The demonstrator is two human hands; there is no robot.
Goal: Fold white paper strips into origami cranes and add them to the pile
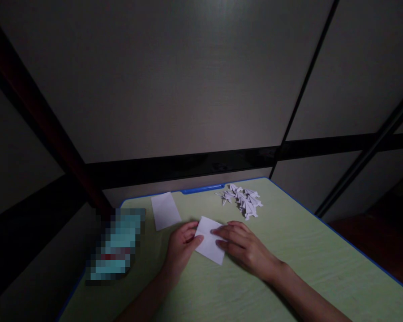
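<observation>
A white sheet of paper, roughly square, is between my two hands above the green table. My left hand pinches its left edge, thumb on top and fingers behind. From the other side, my right hand has its fingers and thumb on the sheet's right part, closed on that edge. Beyond my right hand lies a cluster of folded white paper figures with pointed shapes. Another flat white sheet rests on the table past my left hand.
The green table has a blue rim, with a blue recessed tray at its far edge. A blurred-out turquoise object lies at the left edge. Grey panels with a dark band stand directly behind the table.
</observation>
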